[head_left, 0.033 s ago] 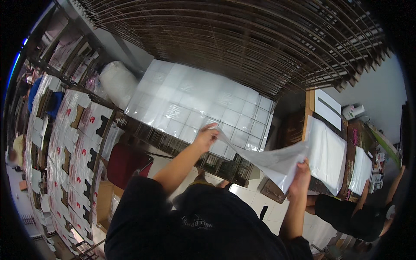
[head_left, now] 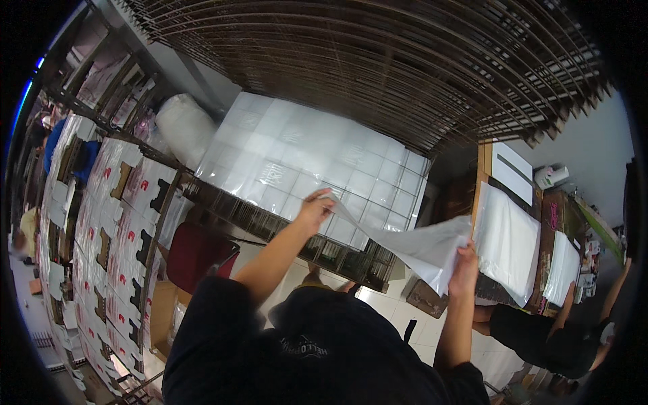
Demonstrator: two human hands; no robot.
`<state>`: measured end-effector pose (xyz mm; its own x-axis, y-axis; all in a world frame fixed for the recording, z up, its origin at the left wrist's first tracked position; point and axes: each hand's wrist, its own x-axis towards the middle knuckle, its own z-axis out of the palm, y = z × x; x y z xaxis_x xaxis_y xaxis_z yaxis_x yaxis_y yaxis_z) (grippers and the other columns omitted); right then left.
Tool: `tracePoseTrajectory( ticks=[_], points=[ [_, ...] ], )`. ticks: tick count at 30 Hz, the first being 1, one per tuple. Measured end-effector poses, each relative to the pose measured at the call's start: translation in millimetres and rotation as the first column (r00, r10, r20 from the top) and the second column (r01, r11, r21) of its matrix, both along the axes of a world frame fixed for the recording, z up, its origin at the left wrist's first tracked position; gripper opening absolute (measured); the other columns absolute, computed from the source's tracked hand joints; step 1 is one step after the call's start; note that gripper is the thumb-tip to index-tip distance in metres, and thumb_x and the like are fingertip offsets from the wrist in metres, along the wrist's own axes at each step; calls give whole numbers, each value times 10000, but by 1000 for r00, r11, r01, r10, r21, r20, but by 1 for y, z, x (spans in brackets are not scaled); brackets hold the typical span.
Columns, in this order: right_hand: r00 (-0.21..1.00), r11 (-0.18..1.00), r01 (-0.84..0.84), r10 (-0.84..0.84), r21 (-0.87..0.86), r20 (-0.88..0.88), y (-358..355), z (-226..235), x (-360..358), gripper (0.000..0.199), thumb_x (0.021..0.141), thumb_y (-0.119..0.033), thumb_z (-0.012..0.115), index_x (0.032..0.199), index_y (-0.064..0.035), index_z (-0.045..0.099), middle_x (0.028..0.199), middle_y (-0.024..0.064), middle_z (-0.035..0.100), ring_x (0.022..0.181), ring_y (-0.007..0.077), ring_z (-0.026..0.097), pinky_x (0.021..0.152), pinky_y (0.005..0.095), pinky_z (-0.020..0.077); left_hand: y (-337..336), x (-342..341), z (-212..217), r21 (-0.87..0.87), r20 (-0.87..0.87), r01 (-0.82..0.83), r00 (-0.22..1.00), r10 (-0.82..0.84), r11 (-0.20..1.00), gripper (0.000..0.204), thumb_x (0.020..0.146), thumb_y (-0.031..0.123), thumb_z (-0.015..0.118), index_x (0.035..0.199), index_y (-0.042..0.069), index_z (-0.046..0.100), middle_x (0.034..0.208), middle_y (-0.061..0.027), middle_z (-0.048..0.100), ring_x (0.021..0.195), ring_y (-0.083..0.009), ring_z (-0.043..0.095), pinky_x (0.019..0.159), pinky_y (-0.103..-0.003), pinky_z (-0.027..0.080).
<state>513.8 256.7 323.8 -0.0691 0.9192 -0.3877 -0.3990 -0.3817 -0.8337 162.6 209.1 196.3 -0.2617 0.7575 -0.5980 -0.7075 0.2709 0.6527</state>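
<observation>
A clear, limp plastic sheet (head_left: pixel 422 246) is stretched between my hands above the near right part of a wire rack (head_left: pixel 233 214). My left hand (head_left: pixel 314 209) pinches its left corner, just over the rack's front edge. At the other end my right hand (head_left: pixel 463 270) grips the sheet's right edge, lower and farther right. The sheet sags and twists in the middle. On the rack lie glossy translucent sheets (head_left: pixel 304 152) with faint printed patterns, and the wire grid shows through them.
Raised wire racks (head_left: pixel 378 61) hang above the far side. At right are a stack of plastic sheets (head_left: pixel 509 236) and a co-worker (head_left: pixel 540 337). A red chair (head_left: pixel 199 255), white roll (head_left: pixel 183 131) and stacked white cartons (head_left: pixel 121 250) stand at left.
Both hands have shifted slightly to the left with the plastic sheet. My grip on it looks the same.
</observation>
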Motion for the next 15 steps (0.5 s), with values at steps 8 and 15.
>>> tracePoseTrajectory(
  ticks=[8, 15],
  points=[
    [969, 994, -104, 97, 19, 228, 62, -108, -70, 90, 696, -18, 464, 747, -72, 515, 690, 8, 538, 604, 103, 484, 558, 227, 401, -48, -80, 11, 88, -298, -209, 927, 226, 974, 331, 728, -22, 563, 1049, 45, 608, 838, -18, 603, 717, -97, 550, 626, -220, 424],
    [741, 967, -177, 254, -184, 622, 59, -218, -98, 100, 679, -21, 568, 664, -108, 521, 587, -36, 478, 499, 78, 443, 408, 218, 362, -77, -113, -100, -244, -735, -88, 666, -125, 966, 290, 731, 2, 620, 1020, 21, 618, 768, -18, 603, 628, -60, 491, 565, -206, 412]
  ],
)
